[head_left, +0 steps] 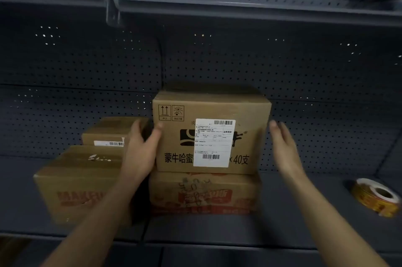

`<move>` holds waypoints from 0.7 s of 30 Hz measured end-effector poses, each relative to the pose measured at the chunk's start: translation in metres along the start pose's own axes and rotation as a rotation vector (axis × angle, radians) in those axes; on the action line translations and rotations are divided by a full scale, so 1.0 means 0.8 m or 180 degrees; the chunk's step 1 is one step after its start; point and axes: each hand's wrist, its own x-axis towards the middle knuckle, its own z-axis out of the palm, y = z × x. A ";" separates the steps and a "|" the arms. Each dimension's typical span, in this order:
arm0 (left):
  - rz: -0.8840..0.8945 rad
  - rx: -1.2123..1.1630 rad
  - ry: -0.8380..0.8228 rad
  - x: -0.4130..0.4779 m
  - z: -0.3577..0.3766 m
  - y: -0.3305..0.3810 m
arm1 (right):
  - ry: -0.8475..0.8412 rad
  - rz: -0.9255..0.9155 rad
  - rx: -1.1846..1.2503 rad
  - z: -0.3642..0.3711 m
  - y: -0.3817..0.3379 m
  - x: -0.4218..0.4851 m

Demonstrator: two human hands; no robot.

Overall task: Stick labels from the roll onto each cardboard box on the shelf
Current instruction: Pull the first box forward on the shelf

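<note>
On the dark shelf [293, 212], left hand [141, 149] grips the labelled top box [250, 114]; right hand [285, 149] open beside.

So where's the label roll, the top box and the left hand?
label roll [367, 200]: head view, on its printed outer side.
top box [250, 112]: head view, on the bare cardboard front, upper right.
left hand [139, 149]: head view, on the back of the hand.

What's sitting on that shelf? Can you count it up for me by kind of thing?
Cardboard boxes: 4 (labelled top box, red-printed box beneath it, large left box, small rear-left box)
Roll of labels: 1
Total: 5
</note>
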 end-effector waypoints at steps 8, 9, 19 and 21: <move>-0.0237 -0.0639 -0.0419 0.056 0.037 -0.014 | -0.0670 0.0160 0.0695 0.041 0.011 0.044; -0.0200 -0.0679 -0.0379 0.058 0.039 -0.015 | -0.0651 0.0145 0.0700 0.043 0.010 0.043; 0.0068 -0.0977 -0.0458 0.031 0.056 0.001 | -0.0259 -0.0027 0.0611 -0.006 0.007 0.016; 0.0163 -0.1042 -0.0611 0.014 0.072 0.011 | -0.0090 -0.0071 0.0633 -0.036 0.007 0.005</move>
